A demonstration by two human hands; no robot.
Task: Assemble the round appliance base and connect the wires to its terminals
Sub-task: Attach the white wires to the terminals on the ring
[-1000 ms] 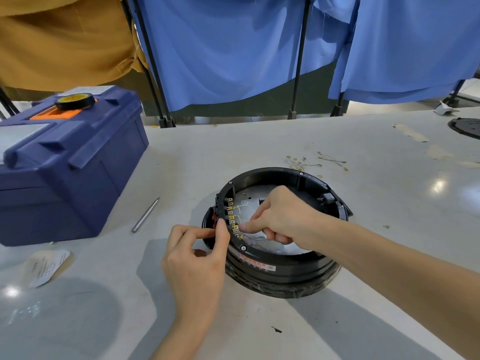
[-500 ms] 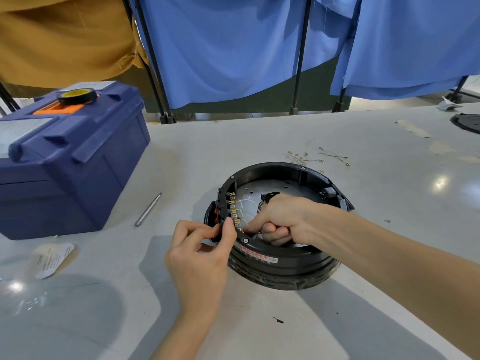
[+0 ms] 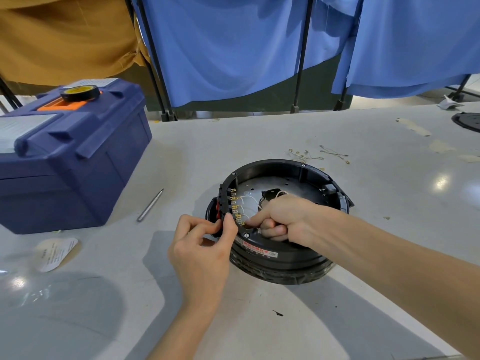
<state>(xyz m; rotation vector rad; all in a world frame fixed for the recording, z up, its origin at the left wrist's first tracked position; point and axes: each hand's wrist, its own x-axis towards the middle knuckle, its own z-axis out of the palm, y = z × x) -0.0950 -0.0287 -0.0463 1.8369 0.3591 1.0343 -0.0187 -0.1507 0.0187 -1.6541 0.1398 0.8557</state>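
On the table (image 3: 259, 131), the left hand (image 3: 205, 245) pinches the round base's (image 3: 285, 163) terminal block (image 3: 222, 201) at its left rim, while the right hand (image 3: 283, 216) curls inside by the white wires (image 3: 246, 200), hiding whether it grips one.

One base (image 3: 285, 258), one toolbox (image 3: 78, 178), one tape roll (image 3: 80, 92), two hands (image 3: 202, 250) (image 3: 283, 216).
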